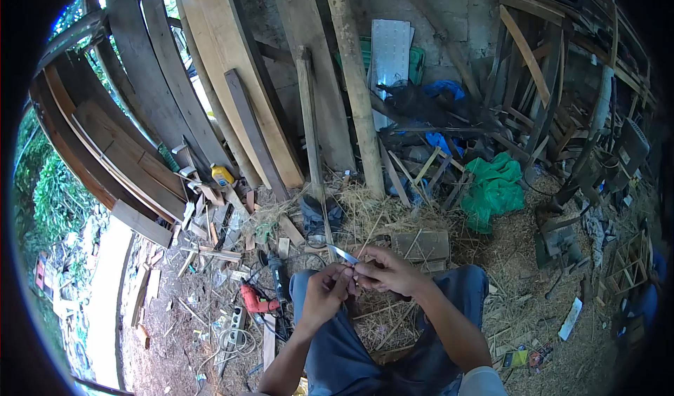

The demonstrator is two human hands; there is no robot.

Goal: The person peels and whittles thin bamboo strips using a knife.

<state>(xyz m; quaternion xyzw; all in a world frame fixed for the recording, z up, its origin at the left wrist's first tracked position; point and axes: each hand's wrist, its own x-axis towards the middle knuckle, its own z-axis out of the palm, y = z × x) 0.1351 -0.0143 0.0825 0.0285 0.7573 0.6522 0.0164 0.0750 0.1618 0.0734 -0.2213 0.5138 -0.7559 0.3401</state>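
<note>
Both hands meet in front of my knees, at the lower middle of the head view. My right hand (pixel 385 271) is closed around a knife; its bright blade (pixel 342 254) points up and to the left, past my fingertips. Against it, my left hand (pixel 331 288) is closed, thumb and fingers pinched on something small that I cannot make out. The fingertips of the two hands touch or nearly touch. Thin pale strips stand near the blade, and where they end is unclear.
A red drill (pixel 257 298), a dark grinder (pixel 278 276) and a power strip (pixel 237 324) lie left of my legs. Planks (pixel 232 66) lean against the wall ahead. Green plastic (pixel 493 189) is at the right, and straw and wood scraps cover the ground.
</note>
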